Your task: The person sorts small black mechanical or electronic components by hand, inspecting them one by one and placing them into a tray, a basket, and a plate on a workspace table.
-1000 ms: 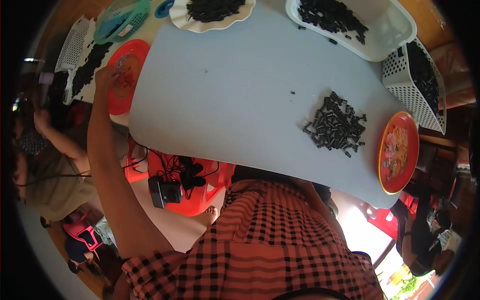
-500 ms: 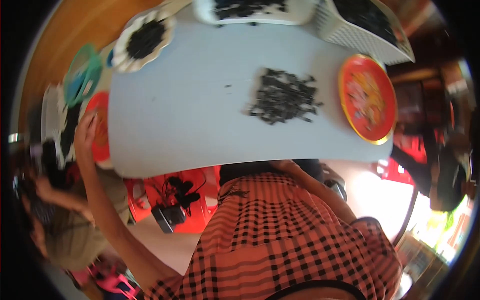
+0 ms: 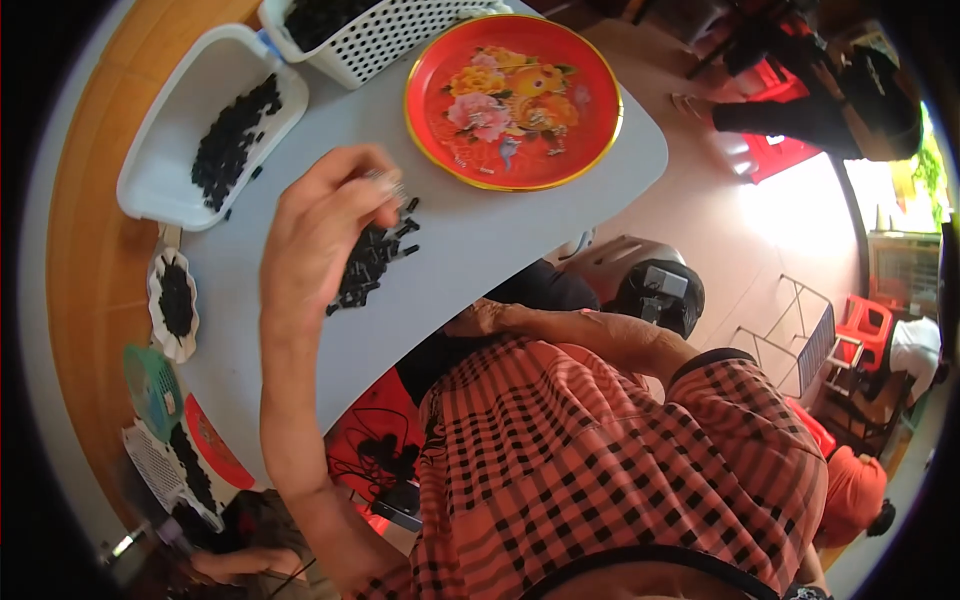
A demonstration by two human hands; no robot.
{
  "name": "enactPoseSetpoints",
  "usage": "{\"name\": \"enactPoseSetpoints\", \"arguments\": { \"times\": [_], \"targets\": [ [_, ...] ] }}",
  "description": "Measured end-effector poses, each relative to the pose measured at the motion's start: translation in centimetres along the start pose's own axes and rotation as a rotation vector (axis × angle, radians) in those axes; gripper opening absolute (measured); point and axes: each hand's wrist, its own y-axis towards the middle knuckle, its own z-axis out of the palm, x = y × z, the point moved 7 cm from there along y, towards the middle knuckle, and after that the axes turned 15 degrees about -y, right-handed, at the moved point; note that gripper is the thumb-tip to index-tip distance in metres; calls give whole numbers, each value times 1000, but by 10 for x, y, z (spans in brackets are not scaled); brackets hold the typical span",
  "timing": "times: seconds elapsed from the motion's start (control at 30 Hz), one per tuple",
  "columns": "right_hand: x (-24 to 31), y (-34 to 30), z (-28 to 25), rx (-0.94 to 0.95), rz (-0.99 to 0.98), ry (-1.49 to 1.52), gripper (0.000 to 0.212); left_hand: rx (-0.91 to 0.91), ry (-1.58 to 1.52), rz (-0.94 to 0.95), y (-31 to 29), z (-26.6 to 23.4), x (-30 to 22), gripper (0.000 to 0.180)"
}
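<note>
My left hand (image 3: 325, 225) is raised over the grey table (image 3: 490, 245), fingers closed around a few small silvery pieces (image 3: 385, 185) that show at the fingertips. Beneath and beside it lies a loose pile of short black pieces (image 3: 370, 265), partly covered by the hand. Further right sits a round red tray (image 3: 590, 130) with a gold rim and a floral print; some small silvery bits lie in it. My right hand (image 3: 478, 318) rests low by my lap, just off the table's near edge, and its fingers are mostly hidden.
A white tub (image 3: 150, 165) and a perforated white basket (image 3: 375, 50) hold more black pieces. Along the left are a scalloped white dish (image 3: 190, 340), a green basket (image 3: 150, 385) and another red tray (image 3: 215, 445). A red stool (image 3: 370, 430) carries cables. Other people sit nearby.
My view has swung to the right. My left hand has left the red tray at the far left and come over the black pile, with silvery pieces now showing in its fingers.
</note>
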Motion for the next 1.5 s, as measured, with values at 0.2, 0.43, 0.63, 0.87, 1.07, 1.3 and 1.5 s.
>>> {"name": "enactPoseSetpoints", "arguments": {
  "times": [0.2, 0.43, 0.63, 0.87, 1.07, 1.3, 1.5],
  "targets": [
    [20, 10, -25, 94, 274, 526, 10, 148, 62, 4, 75, 36, 39, 17],
    [33, 3, -56, -22, 266, 240, 11, 120, 57, 64, 75, 40, 28, 19],
    [50, -12, -85, -35, 164, -25, 13, -53, -239, 67, 4, 21, 33, 16],
    [125, -3, -141, 479, 31, 216, 17, -282, -570, 194, -70, -36, 72, 12],
    [199, 56, -217, 302, -225, 196, 11, -317, -725, 298, -85, -62, 79, 14],
    [164, 226, -224, -101, -398, -367, 16, -316, -809, 340, -101, -81, 75, 15],
    [117, 306, -200, -109, -456, -626, 18, -392, -742, 422, -111, -102, 71, 15]
  ]
}}
